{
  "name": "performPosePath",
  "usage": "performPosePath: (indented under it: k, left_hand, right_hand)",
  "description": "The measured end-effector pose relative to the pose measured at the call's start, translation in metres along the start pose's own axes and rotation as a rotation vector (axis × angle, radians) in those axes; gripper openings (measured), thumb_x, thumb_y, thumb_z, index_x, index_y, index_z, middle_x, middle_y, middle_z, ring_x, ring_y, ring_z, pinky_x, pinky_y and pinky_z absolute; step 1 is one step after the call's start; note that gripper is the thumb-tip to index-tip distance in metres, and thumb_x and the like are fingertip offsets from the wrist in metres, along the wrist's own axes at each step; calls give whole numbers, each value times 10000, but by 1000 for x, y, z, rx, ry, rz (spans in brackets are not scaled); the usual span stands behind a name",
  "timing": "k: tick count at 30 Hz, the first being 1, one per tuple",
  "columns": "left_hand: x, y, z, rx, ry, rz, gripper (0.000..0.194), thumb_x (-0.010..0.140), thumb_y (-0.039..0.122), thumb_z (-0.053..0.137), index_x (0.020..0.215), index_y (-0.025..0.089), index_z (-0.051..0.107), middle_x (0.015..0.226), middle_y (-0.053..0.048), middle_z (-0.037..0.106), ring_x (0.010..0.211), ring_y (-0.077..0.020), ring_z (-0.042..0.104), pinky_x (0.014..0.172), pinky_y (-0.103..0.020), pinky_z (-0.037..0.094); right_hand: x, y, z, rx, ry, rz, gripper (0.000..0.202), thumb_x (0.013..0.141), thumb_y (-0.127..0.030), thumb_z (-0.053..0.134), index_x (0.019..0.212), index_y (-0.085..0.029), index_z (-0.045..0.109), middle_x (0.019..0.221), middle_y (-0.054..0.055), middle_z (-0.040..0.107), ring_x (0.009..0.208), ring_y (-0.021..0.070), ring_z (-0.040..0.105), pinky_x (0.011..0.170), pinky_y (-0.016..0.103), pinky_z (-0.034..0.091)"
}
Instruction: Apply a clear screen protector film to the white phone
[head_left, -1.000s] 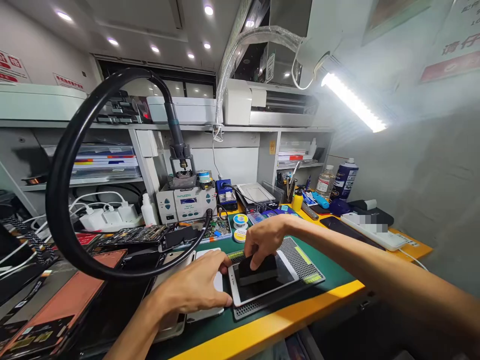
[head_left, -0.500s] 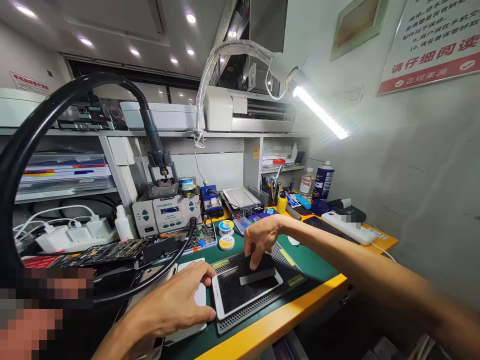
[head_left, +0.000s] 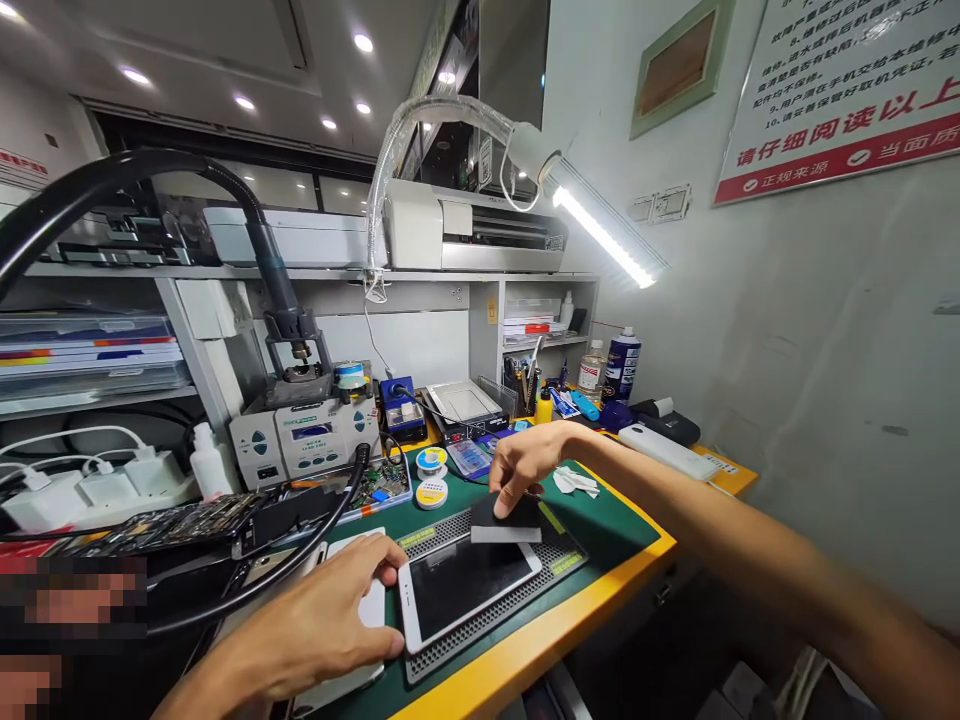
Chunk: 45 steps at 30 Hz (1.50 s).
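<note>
A white phone [head_left: 469, 595] with a dark screen lies on a grey perforated mat [head_left: 450, 648]. At its left end, the thumb and fingers of my left hand [head_left: 330, 605] grip the two corners. My right hand [head_left: 519, 475] pinches a flat black squeegee [head_left: 501, 515] with a light grey strip along its lower edge. The squeegee is over the far long side of the phone; whether it touches the screen I cannot tell. Another pale phone-like panel [head_left: 373, 603] is partly under my left hand.
A hot-air station [head_left: 311, 435] and a tray of small parts [head_left: 386, 487] stand behind. Two solder spools [head_left: 431, 478] sit behind the mat, and a crumpled white wipe [head_left: 576, 482] lies right of it. A black hose [head_left: 300, 565] arches on the left. The yellow table edge [head_left: 540, 640] runs in front.
The squeegee has moved off the middle of the screen toward the phone's far side, baring more screen. My left hand keeps its grip. The view has turned slightly right.
</note>
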<state>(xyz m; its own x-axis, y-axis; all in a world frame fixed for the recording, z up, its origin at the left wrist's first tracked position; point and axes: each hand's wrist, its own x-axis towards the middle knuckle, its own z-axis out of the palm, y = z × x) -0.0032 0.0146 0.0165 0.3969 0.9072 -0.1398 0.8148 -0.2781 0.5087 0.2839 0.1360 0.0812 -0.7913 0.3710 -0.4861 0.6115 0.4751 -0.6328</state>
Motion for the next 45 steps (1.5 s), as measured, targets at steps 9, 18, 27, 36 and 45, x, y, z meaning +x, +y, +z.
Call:
performPosePath:
  k: [9, 18, 27, 36, 45]
  left_hand:
    - [-2, 5, -2, -4, -9, -10, 438, 664, 338, 681, 1078, 262, 559, 1061, -1, 602, 946, -216, 549, 805, -290, 445]
    - [-4, 7, -5, 18, 0, 12, 439, 658, 368, 697, 1061, 255, 565, 1062, 2, 604, 945, -220, 557, 806, -300, 443]
    - [-6, 12, 0, 9, 48, -10, 561, 627, 463, 769, 1113, 264, 572, 1121, -11, 589, 1051, -253, 552, 890, -332, 442]
    - [-10, 24, -4, 33, 61, -3, 609, 616, 493, 784, 1139, 265, 571, 1132, -6, 576, 1058, -251, 564, 874, -327, 446]
    - [-10, 25, -1, 23, 85, -28, 651, 588, 492, 806, 1152, 266, 573, 1171, -26, 592, 1082, -269, 565, 886, -337, 449]
  right_hand:
    - [29, -20, 22, 4, -137, 18, 404, 624, -527, 831, 782, -167, 737, 645, -64, 605, 573, 89, 497, 487, 175, 413]
    - [-37, 14, -4, 25, 304, 102, 376, 883, -515, 559, 859, -145, 618, 695, -28, 531, 579, 96, 488, 491, 190, 414]
    - [-68, 63, 36, -55, 579, 353, 337, 828, -386, 593, 1033, -129, 668, 829, 54, 672, 645, 163, 607, 502, 233, 470]
    - [-61, 29, 67, -217, 852, 235, 282, 874, -351, 572, 1040, -156, 690, 1002, 118, 693, 892, 250, 635, 756, 315, 471]
    - [-2, -29, 71, -142, 654, -71, 375, 785, -51, 514, 1105, -141, 686, 1001, 68, 752, 848, 181, 690, 681, 206, 492]
